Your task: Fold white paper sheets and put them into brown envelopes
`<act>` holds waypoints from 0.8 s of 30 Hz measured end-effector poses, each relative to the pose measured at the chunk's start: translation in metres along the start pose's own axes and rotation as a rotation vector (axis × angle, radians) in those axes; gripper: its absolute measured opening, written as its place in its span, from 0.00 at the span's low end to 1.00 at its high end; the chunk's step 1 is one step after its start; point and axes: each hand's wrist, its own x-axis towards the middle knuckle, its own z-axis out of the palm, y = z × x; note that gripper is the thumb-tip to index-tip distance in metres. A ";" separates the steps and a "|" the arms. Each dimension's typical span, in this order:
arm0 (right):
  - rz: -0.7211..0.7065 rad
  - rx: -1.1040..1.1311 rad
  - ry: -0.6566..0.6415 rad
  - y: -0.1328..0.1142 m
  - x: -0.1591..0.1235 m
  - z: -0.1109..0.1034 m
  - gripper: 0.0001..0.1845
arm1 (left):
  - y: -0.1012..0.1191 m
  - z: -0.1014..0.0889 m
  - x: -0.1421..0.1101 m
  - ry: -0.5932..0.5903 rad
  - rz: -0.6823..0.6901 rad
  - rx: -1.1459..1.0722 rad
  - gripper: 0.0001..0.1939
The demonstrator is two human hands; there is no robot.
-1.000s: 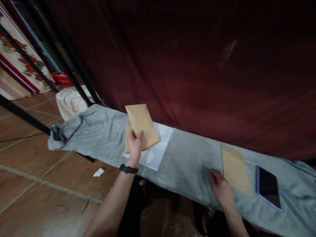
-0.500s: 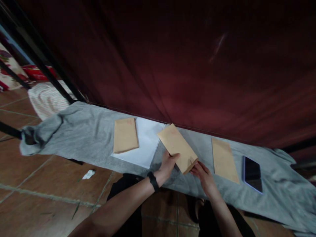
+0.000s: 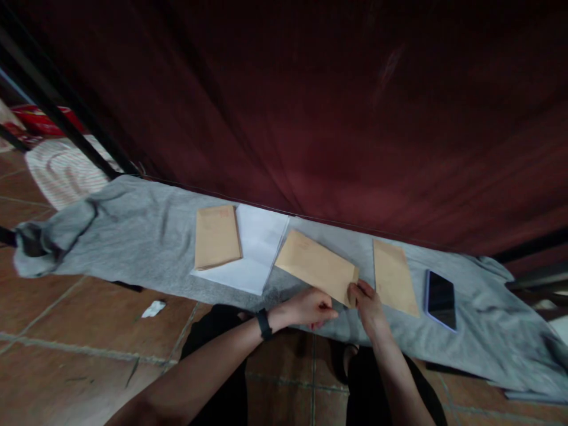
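Head view: the person's right hand point(image 3: 367, 302) is clamped on the near right end of a brown envelope point(image 3: 313, 263), thumb on top, other fingertips hidden below. Envelope lies slanted, running from those fingers away to the left, over the grey cloth point(image 3: 151, 236); can't tell from where I stand if its far end rests on the cloth or floats just above. Left hand point(image 3: 310, 309) is just on the near side of the envelope, to the left of the right fingers. Left fingers curl in toward the palm, partly hidden; can't tell if the tips meet, or if the knuckles touch the envelope's edge. Dark wristband point(image 3: 264, 324) behind them on that wrist.

Beyond the left fingers, further left: white sheet point(image 3: 261, 248) flat on the cloth, with an envelope stack point(image 3: 217, 236) on its left part, overhanging the sheet's left side. Just right of the right fingers: lone envelope point(image 3: 394, 277), flat, well apart from the stack. Further right of those fingers, near the lone envelope: phone point(image 3: 441, 300), screen up, dark. Straight ahead past both hands, dark red curtain point(image 3: 310, 118). Well left of the left fingers, down on the tiled floor point(image 3: 106, 319), white scrap point(image 3: 153, 309).
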 end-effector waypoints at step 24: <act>-0.053 -0.399 -0.072 -0.011 0.044 -0.014 0.16 | -0.025 -0.041 0.039 0.303 0.259 0.905 0.55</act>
